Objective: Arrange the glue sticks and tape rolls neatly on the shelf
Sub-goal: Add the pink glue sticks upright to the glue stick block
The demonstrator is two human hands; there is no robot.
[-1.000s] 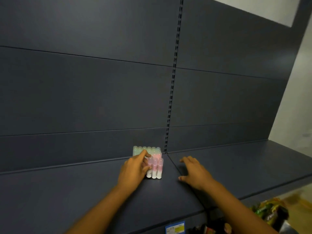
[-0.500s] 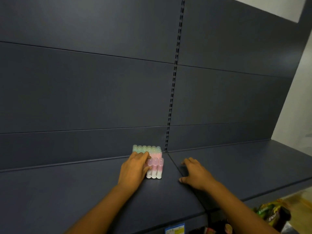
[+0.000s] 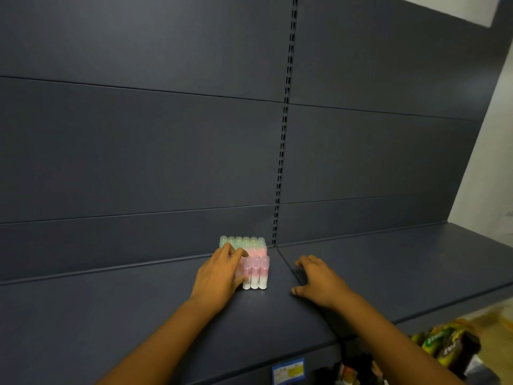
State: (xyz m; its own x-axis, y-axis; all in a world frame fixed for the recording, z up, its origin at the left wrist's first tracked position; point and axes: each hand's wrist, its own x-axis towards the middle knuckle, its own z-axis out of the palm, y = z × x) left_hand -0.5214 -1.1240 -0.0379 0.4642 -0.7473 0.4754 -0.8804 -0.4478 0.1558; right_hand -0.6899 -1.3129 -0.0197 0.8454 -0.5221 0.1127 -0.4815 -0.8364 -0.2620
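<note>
A block of glue sticks [image 3: 249, 262] stands upright in tidy rows on the shelf [image 3: 111, 315], touching the left hand's [image 3: 219, 276] fingertips and well to the left of the right hand [image 3: 319, 282]. The left hand's fingers press against the block's near left side, seemingly squaring it. The right hand lies spread, flat on the shelf, holding nothing. No tape rolls show, so that part looks undone.

We see the glue sticks [image 3: 254, 272] standing upright in a tight block on the dark shelf [image 3: 138, 315], against its back panel just left of the slotted upright: green-capped ones at the rear, pink-capped ones with whitish bodies in front.
</note>
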